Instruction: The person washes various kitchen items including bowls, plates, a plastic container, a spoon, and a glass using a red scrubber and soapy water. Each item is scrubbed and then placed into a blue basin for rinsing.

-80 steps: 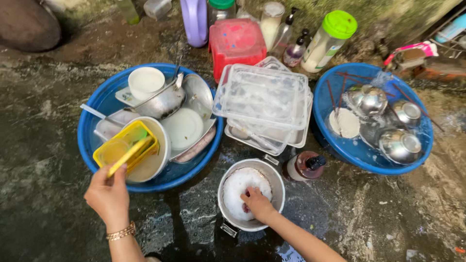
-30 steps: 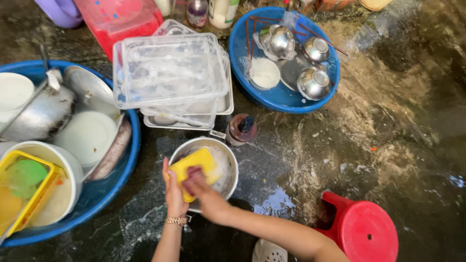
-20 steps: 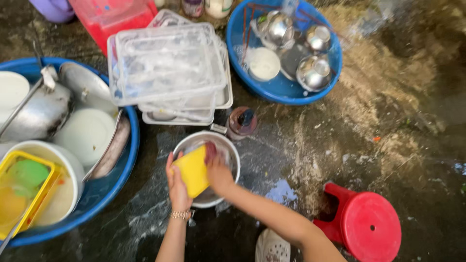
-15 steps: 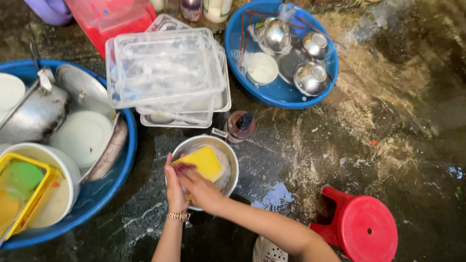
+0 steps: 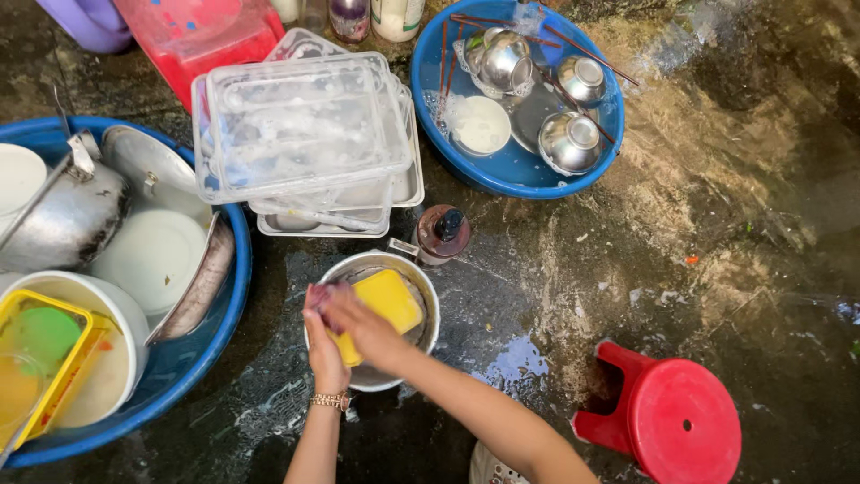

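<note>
I see the yellow container (image 5: 385, 305) just below the frame's centre, tilted over the metal pot (image 5: 421, 309) on the wet floor (image 5: 717, 269). My left hand (image 5: 324, 345) grips its lower edge, and my right hand (image 5: 363, 323) lies clenched across it, holding something pinkish I cannot make out. Just above sits a brown bottle (image 5: 441, 233), then stacked clear plastic trays (image 5: 300, 134). A blue basin (image 5: 506, 170) of steel bowls is upper right, a red stool (image 5: 676, 421) lower right.

Yellow lid (image 5: 383, 309) over a silver metal pot (image 5: 421, 296); two blue basins (image 5: 511, 170), (image 5: 215, 350); red stool (image 5: 683, 419); clear plastic containers (image 5: 300, 125); yellow basket (image 5: 54, 376) holding a green piece; gold bracelet (image 5: 328, 401).
</note>
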